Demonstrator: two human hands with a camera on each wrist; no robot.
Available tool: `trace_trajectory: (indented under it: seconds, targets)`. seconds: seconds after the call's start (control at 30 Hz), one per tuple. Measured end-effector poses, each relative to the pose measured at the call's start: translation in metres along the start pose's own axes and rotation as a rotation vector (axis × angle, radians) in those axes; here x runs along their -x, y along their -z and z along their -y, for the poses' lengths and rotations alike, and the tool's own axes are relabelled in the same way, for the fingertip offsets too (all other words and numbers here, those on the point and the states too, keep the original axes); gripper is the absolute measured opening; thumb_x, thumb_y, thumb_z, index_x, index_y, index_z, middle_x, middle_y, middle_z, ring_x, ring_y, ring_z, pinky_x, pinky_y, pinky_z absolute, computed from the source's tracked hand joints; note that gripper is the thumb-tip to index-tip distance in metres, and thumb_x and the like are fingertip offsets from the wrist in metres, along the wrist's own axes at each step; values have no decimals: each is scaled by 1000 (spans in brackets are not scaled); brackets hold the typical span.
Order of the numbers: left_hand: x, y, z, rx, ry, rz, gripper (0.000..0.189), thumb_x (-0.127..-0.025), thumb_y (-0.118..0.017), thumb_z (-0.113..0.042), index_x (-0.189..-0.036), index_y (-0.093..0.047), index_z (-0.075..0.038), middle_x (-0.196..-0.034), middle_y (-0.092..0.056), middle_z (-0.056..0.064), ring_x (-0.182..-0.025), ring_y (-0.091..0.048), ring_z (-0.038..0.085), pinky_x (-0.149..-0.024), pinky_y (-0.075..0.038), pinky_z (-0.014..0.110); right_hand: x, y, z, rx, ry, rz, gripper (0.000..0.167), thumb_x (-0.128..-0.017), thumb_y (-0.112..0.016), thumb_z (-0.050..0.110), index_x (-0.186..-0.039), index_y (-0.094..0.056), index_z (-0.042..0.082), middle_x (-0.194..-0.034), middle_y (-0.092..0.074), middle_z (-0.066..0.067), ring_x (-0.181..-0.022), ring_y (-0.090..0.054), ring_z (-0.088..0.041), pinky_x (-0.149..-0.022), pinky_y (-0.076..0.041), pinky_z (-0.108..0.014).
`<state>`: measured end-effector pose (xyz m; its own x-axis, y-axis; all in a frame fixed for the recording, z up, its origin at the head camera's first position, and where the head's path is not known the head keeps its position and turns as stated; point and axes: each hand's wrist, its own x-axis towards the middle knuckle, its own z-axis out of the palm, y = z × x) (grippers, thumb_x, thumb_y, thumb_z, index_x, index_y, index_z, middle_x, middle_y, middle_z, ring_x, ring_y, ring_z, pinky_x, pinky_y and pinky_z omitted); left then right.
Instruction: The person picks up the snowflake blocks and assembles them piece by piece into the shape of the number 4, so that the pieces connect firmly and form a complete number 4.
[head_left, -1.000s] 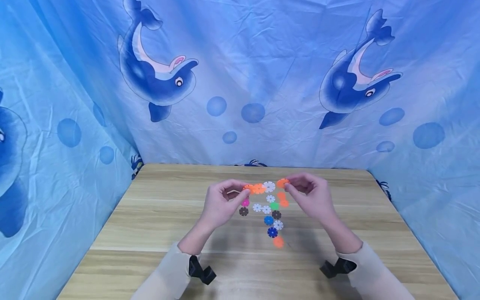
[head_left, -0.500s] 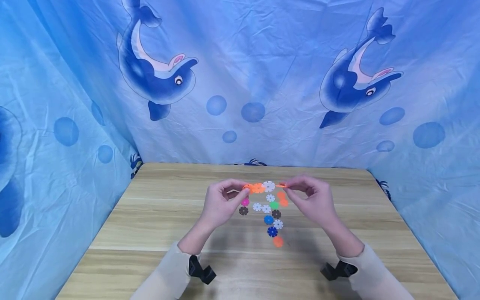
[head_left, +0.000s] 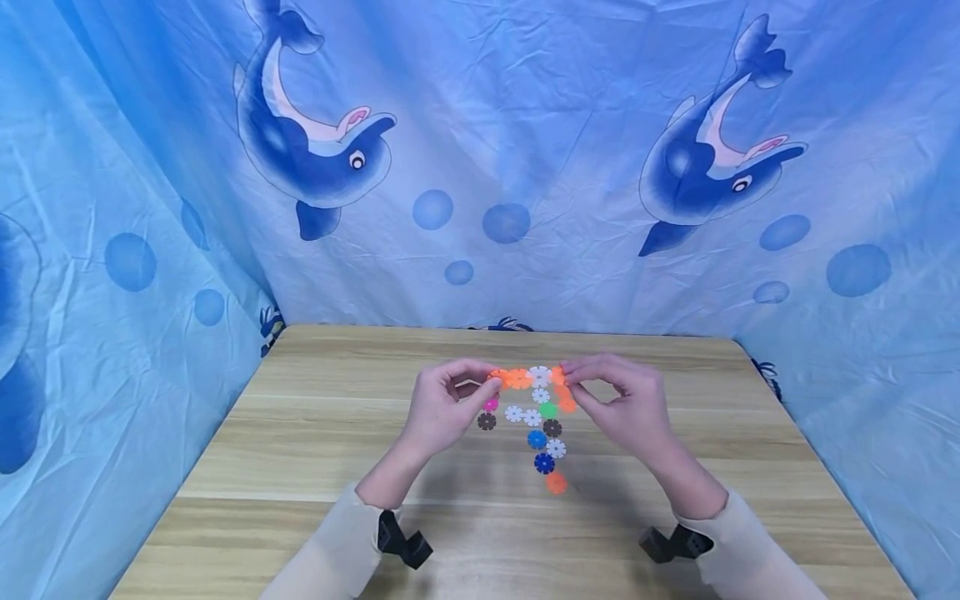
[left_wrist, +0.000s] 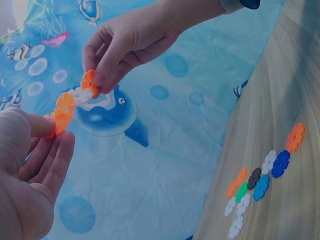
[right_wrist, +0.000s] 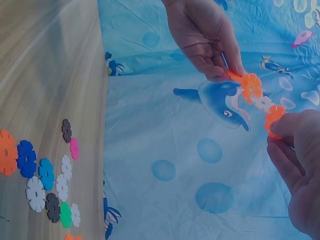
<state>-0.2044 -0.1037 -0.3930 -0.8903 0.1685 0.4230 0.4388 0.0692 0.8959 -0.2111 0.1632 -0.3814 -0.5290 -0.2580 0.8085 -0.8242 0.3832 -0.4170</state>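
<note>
- Left hand (head_left: pixel 450 404): thumb and fingers pinch the left end of a row of notched discs (head_left: pixel 519 378), raised above the table (head_left: pixel 315 475).
- Right hand (head_left: pixel 628 400): pinches the right-end orange disc (right_wrist: pixel 272 117).
- White disc (head_left: pixel 539 377): between orange ones in the row.
- Pink disc (head_left: pixel 491 405), brown disc (head_left: pixel 487 422): on the table, left.
- Dark blue disc (head_left: pixel 544 463): nearer, on the table.
- Curtain (head_left: pixel 570 283): far side, dolphin-printed.
</note>
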Motion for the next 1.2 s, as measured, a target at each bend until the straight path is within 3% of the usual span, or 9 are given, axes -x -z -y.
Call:
trace_trajectory:
  seconds: [0.3,0.53,0.77,0.87,0.97,1.07,1.2]
  targets:
    - [2,-2,-1,-2,7,-4,13,-95,-78,-4,-108,-80,0,-101,-80,18,-89,-79,14,-88,-66,28,0,0,1,-6,119,-56,31,-69,-87,-19,-86,-83,7,-93,-83,-13,-90,-81,-23,-94,-60,-15]
    - [3,-3,-1,32,-10,-18,12,-95,-78,-2,-106,-80,3,-100,-79,22,-89,-80,36,-85,-67,28,-2,0,1,-30,144,-72,32,-66,-88,-20,-85,-84,5,-88,-82,-16,-93,-81,-15,-91,-61,-15]
    - [2,-6,-2,59,-14,-13,13,-95,-77,0,-107,-79,5,-99,-78,24,-83,-80,20,-82,-68,39,-1,0,-2,-56,160,-78,33,-67,-86,-21,-86,-84,5,-89,-82,-17,-93,-82,-14,-91,-61,-16]
    - [2,-6,-2,68,-11,-11,13,-95,-77,-1,-106,-79,5,-99,-78,25,-83,-79,32,-82,-68,42,-2,1,-3,-65,169,-76,33,-66,-86,-21,-87,-84,5,-90,-82,-17,-93,-82,-14,-90,-62,-16]
    - [1,-6,-1,67,-8,-18,13,-95,-78,-2,-106,-79,4,-99,-79,24,-85,-78,39,-81,-68,35,-2,0,-4,-74,178,-70,32,-66,-85,-21,-87,-84,4,-90,-83,-15,-92,-82,-16,-91,-62,-17]
    - [0,-5,-1,62,-9,-30,13,-94,-78,-2,-106,-80,3,-100,-79,24,-84,-79,29,-80,-68,28,-2,-1,-5,-77,188,-63,30,-69,-86,-19,-88,-84,4,-92,-83,-14,-91,-82,-20,-91,-62,-18]
    - [0,-4,1,59,-32,-27,13,-94,-78,-1,-106,-80,4,-99,-79,24,-82,-79,21,-81,-68,28,-1,-1,-6,-84,196,-55,20,-77,-87,-12,-89,-84,4,-94,-83,-14,-93,-82,-21,-91,-62,-18]
